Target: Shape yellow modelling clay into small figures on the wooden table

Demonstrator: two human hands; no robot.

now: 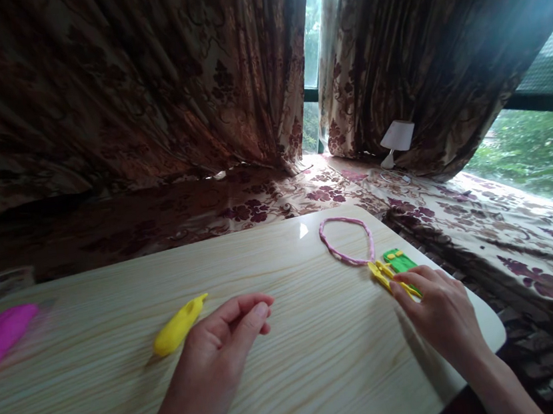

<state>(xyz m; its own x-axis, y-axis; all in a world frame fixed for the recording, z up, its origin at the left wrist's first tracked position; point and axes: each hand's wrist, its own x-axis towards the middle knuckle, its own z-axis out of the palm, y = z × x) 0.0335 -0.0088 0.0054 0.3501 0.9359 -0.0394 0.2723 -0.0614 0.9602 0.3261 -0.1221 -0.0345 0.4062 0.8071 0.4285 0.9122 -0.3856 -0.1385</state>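
Observation:
My right hand (439,298) is at the table's right end, its fingers closed on a slim yellow two-armed piece (380,276), perhaps a plastic tool; the fingers partly hide it. Under and beside those fingers lies a flat green clay-like block (399,260) with small yellow bits on top. A twisted pink loop (329,246) lies just beyond, its near end by the yellow piece. My left hand (229,337) is held above the table's middle, thumb pressed against the curled fingers; anything between them is too small to make out. Left of it rests a yellow clay-like lump (175,330) with a pointed tip.
A bright pink lump (3,338) lies at the far left of the pale wooden table (273,261). Behind the table is a ledge covered in floral cloth (325,191), with a small white lamp (397,136) on it. Patterned curtains (220,73) hang along the windows.

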